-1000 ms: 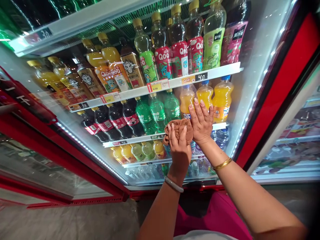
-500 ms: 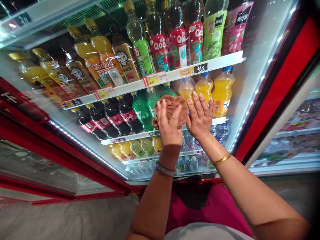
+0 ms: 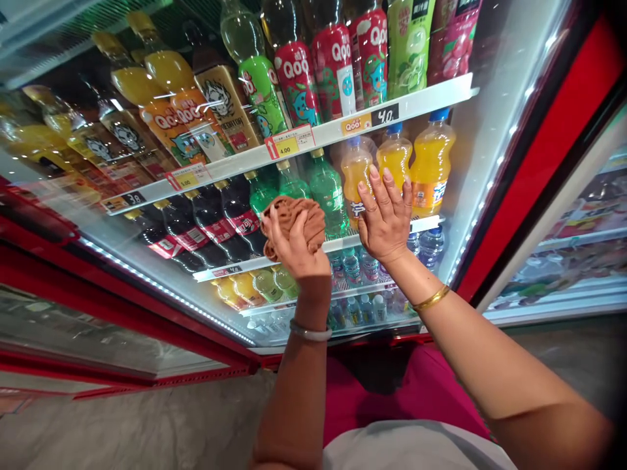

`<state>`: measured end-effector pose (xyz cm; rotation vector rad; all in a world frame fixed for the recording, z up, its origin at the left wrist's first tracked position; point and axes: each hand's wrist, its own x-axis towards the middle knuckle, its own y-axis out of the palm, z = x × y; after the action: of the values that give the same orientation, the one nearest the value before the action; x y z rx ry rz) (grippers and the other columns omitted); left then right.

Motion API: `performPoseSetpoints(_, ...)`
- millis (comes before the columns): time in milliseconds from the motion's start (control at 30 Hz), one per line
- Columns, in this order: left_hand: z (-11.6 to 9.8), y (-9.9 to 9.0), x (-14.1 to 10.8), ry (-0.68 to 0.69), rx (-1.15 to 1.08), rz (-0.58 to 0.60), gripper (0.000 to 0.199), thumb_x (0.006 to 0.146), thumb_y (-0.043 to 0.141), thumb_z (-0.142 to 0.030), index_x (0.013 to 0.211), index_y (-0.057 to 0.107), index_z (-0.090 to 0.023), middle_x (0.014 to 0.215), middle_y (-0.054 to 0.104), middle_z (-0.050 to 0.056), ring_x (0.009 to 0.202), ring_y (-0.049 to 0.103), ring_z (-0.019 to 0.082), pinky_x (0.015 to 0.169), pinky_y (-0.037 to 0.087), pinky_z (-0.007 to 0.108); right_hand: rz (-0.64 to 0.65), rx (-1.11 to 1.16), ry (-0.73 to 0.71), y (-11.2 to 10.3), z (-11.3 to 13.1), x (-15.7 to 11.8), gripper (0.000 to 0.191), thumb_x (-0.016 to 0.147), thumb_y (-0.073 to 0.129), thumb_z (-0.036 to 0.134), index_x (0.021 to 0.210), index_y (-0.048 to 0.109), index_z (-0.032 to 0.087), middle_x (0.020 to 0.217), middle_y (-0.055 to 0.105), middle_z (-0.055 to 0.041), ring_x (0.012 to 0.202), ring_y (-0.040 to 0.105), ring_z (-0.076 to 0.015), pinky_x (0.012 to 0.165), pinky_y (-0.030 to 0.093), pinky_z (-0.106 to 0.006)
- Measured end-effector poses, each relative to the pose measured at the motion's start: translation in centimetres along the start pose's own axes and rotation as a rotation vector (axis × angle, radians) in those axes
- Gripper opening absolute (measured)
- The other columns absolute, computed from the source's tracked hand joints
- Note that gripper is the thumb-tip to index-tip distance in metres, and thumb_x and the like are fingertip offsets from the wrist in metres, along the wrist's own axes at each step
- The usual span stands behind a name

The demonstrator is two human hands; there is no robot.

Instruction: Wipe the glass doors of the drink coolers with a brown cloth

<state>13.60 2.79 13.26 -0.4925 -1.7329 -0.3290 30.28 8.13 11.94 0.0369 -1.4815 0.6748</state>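
Note:
A bunched brown cloth [image 3: 306, 225] lies under my left hand [image 3: 298, 251], whose fingers grip it against the glass door in front of the dark and green bottles. To its right my right hand [image 3: 386, 219] rests on the glass with its fingers stretched out and nothing held. It covers part of the yellow-orange bottles [image 3: 434, 166] behind. A gap separates my two hands, and through it a green bottle [image 3: 327, 196] shows.
Behind the glass, white shelf edges [image 3: 333, 130] carry price labels and rows of bottles. A red door frame [image 3: 543, 150] runs along the right, with another lit cooler [image 3: 563, 261] beyond. Red frames [image 3: 73, 287] stand at the left above the grey floor [image 3: 196, 418].
My left hand has moved left with the brown cloth, away from my right hand. My right hand keeps nearly the same place. The view has shifted slightly.

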Motion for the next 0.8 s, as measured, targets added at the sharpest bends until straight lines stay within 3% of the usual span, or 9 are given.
performPoseSetpoints(67, -0.9, 1.3, 0.7, 0.047, -0.029, 0.028, 0.053, 0.090, 0.051, 0.000, 0.135, 0.064, -0.025, 0.168, 0.036, 0.006, 0.161, 0.019, 0.028, 0.131, 0.025, 0.057, 0.008, 0.006, 0.004, 0.0, 0.0, 0.0, 0.058, 0.101, 0.035, 0.037, 0.159, 0.037, 0.032, 0.166, 0.040, -0.0004, 0.159, 0.026, -0.0271, 0.131, 0.017, -0.062)
performPoseSetpoints(167, -1.7, 1.7, -1.9, 0.145, -0.119, 0.183, 0.053, 0.090, 0.053, -0.001, 0.134, 0.065, -0.028, 0.170, 0.033, 0.003, 0.161, 0.019, 0.029, 0.131, 0.027, 0.057, 0.021, 0.001, 0.016, -0.1, 0.0, 0.0, 0.056, 0.102, 0.035, 0.036, 0.157, 0.039, 0.033, 0.165, 0.042, -0.0008, 0.158, 0.028, -0.0270, 0.131, 0.017, -0.062)
performPoseSetpoints(267, -1.2, 0.3, -6.3, 0.095, -0.121, 0.314, 0.055, 0.088, 0.056, 0.000, 0.136, 0.064, -0.027, 0.172, 0.029, 0.006, 0.161, 0.020, 0.031, 0.130, 0.028, 0.058, 0.051, -0.013, 0.031, -0.3, 0.0, 0.0, 0.055, 0.101, 0.037, 0.035, 0.156, 0.040, 0.035, 0.164, 0.042, 0.0003, 0.158, 0.028, -0.0273, 0.131, 0.018, -0.063)
performPoseSetpoints(367, 0.1, -1.5, -8.3, 0.046, -0.043, 0.295, 0.056, 0.087, 0.054, 0.002, 0.136, 0.062, -0.025, 0.173, 0.025, 0.008, 0.161, 0.017, 0.033, 0.128, 0.027, 0.062, 0.058, -0.026, 0.018, -0.4, 0.1, 0.0, 0.056, 0.101, 0.039, 0.037, 0.157, 0.039, 0.035, 0.165, 0.041, 0.0002, 0.159, 0.027, -0.0283, 0.131, 0.017, -0.064)
performPoseSetpoints(433, 0.6, -2.0, -7.0, -0.044, -0.005, 0.223, 0.055, 0.087, 0.052, 0.001, 0.134, 0.063, -0.024, 0.174, 0.023, 0.006, 0.162, 0.013, 0.031, 0.130, 0.025, 0.060, 0.054, -0.031, 0.014, -0.4, 0.1, 0.0, 0.058, 0.101, 0.039, 0.039, 0.158, 0.038, 0.034, 0.166, 0.040, -0.0002, 0.159, 0.026, -0.0289, 0.131, 0.017, -0.064)
performPoseSetpoints(533, 0.1, -1.0, -2.7, -0.105, -0.006, 0.049, 0.054, 0.086, 0.050, 0.002, 0.132, 0.064, -0.023, 0.173, 0.025, 0.005, 0.163, 0.009, 0.029, 0.132, 0.021, 0.056, 0.011, -0.023, -0.012, -0.2, -0.1, -0.2, 0.061, 0.100, 0.039, 0.043, 0.160, 0.035, 0.030, 0.167, 0.037, -0.0019, 0.159, 0.025, -0.0300, 0.131, 0.018, -0.064)
performPoseSetpoints(633, -1.4, 1.1, 0.5, -0.074, -0.065, 0.048, 0.062, 0.084, 0.050, 0.005, 0.138, 0.060, -0.024, 0.173, 0.022, 0.003, 0.163, 0.007, 0.029, 0.133, 0.017, 0.057, -0.069, -0.015, -0.063, 0.1, -0.2, -0.3, 0.061, 0.101, 0.035, 0.045, 0.159, 0.036, 0.026, 0.166, 0.038, -0.0045, 0.159, 0.025, -0.0294, 0.131, 0.017, -0.063)
performPoseSetpoints(700, -2.4, 2.2, 0.3, 0.003, -0.065, 0.090, 0.058, 0.086, 0.050, 0.003, 0.135, 0.061, -0.026, 0.173, 0.024, 0.002, 0.163, 0.010, 0.029, 0.132, 0.020, 0.060, -0.062, -0.024, -0.054, 0.1, -0.2, -0.3, 0.059, 0.102, 0.034, 0.044, 0.158, 0.038, 0.028, 0.166, 0.040, -0.0036, 0.159, 0.026, -0.0279, 0.131, 0.016, -0.062)
performPoseSetpoints(800, -2.5, 2.3, -3.8, 0.108, -0.074, 0.175, 0.045, 0.091, 0.052, -0.002, 0.128, 0.064, -0.024, 0.172, 0.027, 0.006, 0.162, 0.017, 0.031, 0.128, 0.029, 0.062, 0.009, -0.029, -0.001, -0.1, -0.2, -0.2, 0.055, 0.102, 0.035, 0.040, 0.155, 0.042, 0.032, 0.165, 0.042, -0.0011, 0.158, 0.028, -0.0264, 0.131, 0.017, -0.062)
